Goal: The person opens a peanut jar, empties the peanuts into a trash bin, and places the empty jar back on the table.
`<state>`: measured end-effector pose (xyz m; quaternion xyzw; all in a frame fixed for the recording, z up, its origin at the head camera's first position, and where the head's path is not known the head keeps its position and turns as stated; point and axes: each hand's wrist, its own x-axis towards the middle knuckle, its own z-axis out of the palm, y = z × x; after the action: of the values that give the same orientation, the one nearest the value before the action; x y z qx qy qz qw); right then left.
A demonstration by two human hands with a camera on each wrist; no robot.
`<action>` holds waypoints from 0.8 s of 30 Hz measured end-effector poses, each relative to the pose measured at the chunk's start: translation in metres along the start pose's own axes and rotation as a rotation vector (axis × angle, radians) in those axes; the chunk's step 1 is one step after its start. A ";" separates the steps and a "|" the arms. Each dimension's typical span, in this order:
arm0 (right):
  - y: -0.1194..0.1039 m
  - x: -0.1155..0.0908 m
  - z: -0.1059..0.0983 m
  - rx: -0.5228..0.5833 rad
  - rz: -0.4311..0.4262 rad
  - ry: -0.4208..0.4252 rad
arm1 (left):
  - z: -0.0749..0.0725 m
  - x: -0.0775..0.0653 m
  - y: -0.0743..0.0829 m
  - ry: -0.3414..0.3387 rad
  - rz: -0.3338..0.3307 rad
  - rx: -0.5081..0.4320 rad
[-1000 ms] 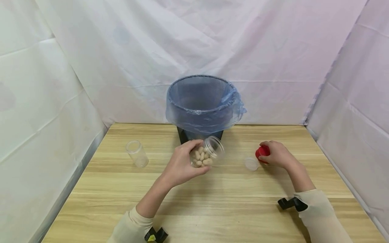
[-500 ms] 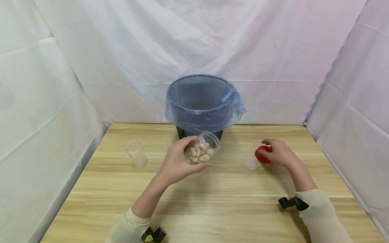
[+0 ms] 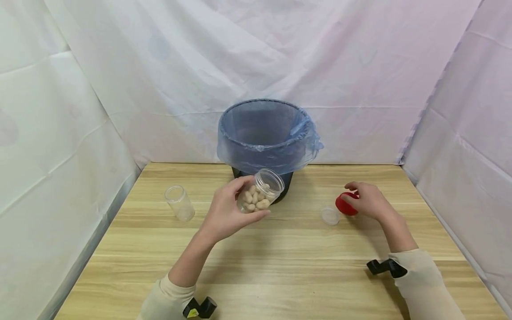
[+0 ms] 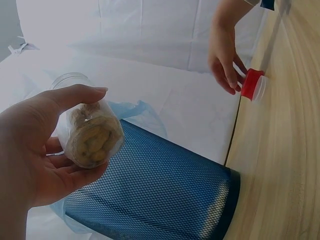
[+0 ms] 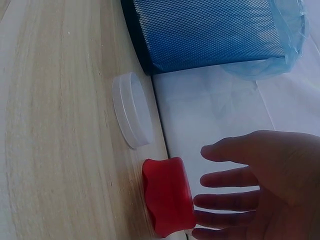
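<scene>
My left hand (image 3: 226, 214) grips a clear jar (image 3: 269, 183) above the table, in front of the bin. The jar is tilted, its uncovered mouth pointing up and to the right. Tan, peanut-like pieces (image 3: 256, 199) lie in its lower part, and the left wrist view shows them behind the clear wall (image 4: 95, 142). On the right, my right hand (image 3: 367, 201) is over a small red object with a wavy edge (image 5: 167, 197). In the right wrist view its fingers are extended, close to the red object's top and not wrapped round it. A white translucent lid (image 5: 132, 111) lies beside it.
A mesh bin (image 4: 165, 185) lined with a blue plastic bag (image 3: 262, 155) stands at the table's back middle. An uncovered clear container (image 3: 181, 203) is upright on the left of the wooden table (image 3: 288, 275). White sheets (image 3: 192, 66) hang behind and at both sides.
My left hand has moved the jar left and slightly up, away from the right side. The fingers of my right hand have loosened from the red object, which stays in place.
</scene>
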<state>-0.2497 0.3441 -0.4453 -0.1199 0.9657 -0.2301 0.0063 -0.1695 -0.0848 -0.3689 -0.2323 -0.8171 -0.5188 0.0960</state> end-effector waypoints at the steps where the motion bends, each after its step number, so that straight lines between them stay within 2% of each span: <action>1: -0.001 0.000 0.000 0.004 0.000 0.010 | -0.001 0.000 0.000 0.002 -0.002 0.006; 7: -0.013 0.000 -0.006 0.030 0.004 0.112 | -0.008 0.000 -0.001 0.006 -0.017 0.022; 11: -0.029 0.002 -0.015 0.072 0.022 0.162 | -0.011 0.000 -0.002 0.020 -0.015 0.034; 14: -0.045 0.007 -0.025 0.117 0.021 0.179 | -0.014 0.000 -0.002 0.038 -0.012 0.047; 20: -0.079 0.023 -0.052 0.170 -0.056 0.257 | -0.019 -0.001 -0.001 0.051 -0.009 0.045; 24: -0.098 0.035 -0.068 0.194 -0.061 0.267 | -0.022 -0.001 0.001 0.060 -0.009 0.036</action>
<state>-0.2656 0.2813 -0.3388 -0.1162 0.9273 -0.3360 -0.1174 -0.1701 -0.1040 -0.3590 -0.2113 -0.8241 -0.5111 0.1222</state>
